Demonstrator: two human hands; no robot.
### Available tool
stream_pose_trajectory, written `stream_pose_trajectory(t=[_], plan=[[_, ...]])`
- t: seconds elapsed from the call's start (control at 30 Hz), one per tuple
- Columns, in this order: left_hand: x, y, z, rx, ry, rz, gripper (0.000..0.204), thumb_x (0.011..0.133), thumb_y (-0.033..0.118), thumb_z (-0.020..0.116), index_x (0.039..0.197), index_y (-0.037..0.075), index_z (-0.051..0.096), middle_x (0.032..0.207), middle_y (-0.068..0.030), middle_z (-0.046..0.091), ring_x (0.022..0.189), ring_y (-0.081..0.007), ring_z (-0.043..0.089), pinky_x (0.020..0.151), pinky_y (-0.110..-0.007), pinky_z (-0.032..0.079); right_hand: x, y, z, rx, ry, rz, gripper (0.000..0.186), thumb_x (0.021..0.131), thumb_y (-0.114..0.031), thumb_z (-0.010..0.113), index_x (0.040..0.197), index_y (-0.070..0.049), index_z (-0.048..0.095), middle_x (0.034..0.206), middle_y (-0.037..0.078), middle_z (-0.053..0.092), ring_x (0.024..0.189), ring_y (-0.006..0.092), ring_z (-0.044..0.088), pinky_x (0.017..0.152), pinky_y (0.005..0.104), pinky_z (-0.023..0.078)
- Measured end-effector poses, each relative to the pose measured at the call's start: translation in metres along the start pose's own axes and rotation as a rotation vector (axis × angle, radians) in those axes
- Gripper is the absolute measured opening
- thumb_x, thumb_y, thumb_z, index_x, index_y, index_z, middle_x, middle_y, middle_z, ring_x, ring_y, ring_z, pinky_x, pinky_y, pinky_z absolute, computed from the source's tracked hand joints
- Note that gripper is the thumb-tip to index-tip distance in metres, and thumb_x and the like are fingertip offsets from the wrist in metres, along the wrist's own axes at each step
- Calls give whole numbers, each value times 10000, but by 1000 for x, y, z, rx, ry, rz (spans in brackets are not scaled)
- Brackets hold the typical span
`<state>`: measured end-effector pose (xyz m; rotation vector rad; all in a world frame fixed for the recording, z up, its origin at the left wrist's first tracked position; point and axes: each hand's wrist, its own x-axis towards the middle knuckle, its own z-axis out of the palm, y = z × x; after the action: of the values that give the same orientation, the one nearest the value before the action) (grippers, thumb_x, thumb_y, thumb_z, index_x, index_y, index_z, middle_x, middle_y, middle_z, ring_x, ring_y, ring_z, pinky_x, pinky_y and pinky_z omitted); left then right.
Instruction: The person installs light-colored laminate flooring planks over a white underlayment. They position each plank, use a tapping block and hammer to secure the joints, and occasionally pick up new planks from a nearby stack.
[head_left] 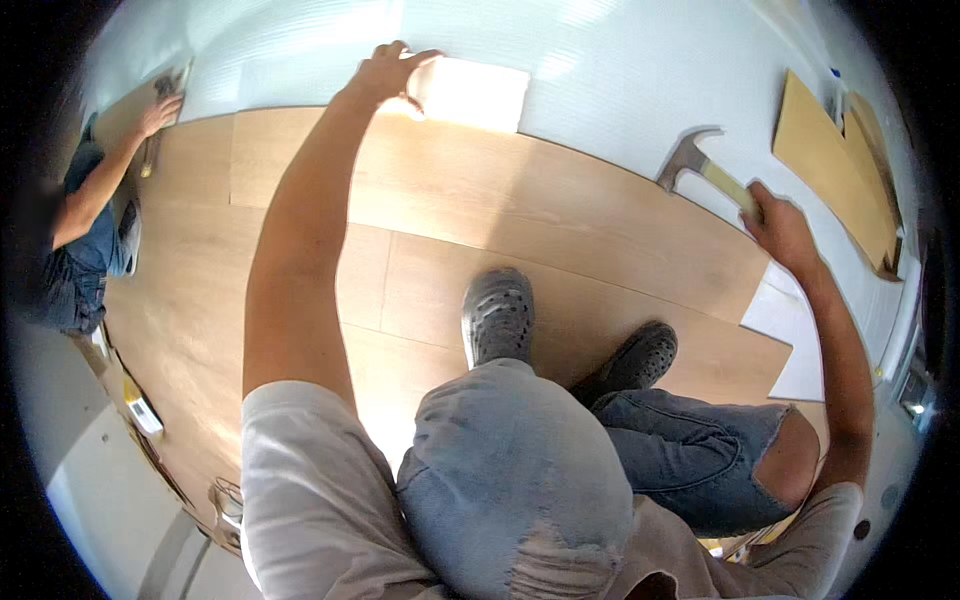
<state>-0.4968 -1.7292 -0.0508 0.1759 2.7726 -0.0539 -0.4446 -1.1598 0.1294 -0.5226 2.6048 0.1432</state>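
Note:
My left hand [388, 78] reaches far forward and grips the left end of a pale rectangular board piece [475, 95], thumb on the near side and fingers on the far side. The piece lies along the far edge of the light wood floor planks [440, 185], bright in the sunlight. On the right, my right hand [778, 225] is closed around the yellowish handle of a claw hammer [702, 170]. Its metal head is over the planks' far edge, well to the right of the board piece; whether it touches them I cannot tell.
Pale underlay sheet [620, 75] stretches beyond the planks. Tan board pieces [830, 165] lie at far right. At left, another person's hand [160, 115] is by a board, near a hammer-like tool [150, 157]. My grey clogs [498, 315] stand on the planks.

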Motion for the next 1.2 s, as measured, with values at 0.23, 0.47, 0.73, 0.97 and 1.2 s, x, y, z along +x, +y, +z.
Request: stream_pose_trajectory(t=[0.23,0.47,0.73,0.97,1.2], plan=[[-8,6,5,-155,143,41,1209,483,287,988,1528,189,389,1510,-153,412,1419,-396,362,1170,-524,410,194,-61,-39,-112,148,-102,332,919,-237,627,1173,-29,574,990,218,690,936,411,673,814,508,544],[-5,-14,13,-47,55,134,1106,592,453,925,1460,14,399,1479,-252,420,1417,-438,354,1202,-509,319,277,-145,-5,-189,247,-459,305,900,-120,623,1182,-6,610,1042,207,689,955,380,679,861,486,537],[-23,28,8,-103,33,63,1161,534,422,973,1484,55,416,1480,-182,427,1402,-400,373,1130,-476,447,253,-122,-4,20,372,-349,292,880,-61,602,1167,-3,599,1021,227,681,981,392,670,844,491,525],[-24,27,4,-161,-15,42,1138,569,357,964,1496,36,387,1474,-174,423,1396,-371,390,1133,-440,447,261,-126,-25,88,217,-263,296,858,-37,591,1146,29,602,1041,245,685,1003,403,667,889,479,529],[-23,21,12,-188,-40,22,1136,547,333,969,1492,77,392,1482,-159,417,1404,-374,381,1149,-437,423,261,-149,0,-22,120,-361,338,862,-55,607,1195,5,616,1055,239,694,1013,396,673,887,492,541]])
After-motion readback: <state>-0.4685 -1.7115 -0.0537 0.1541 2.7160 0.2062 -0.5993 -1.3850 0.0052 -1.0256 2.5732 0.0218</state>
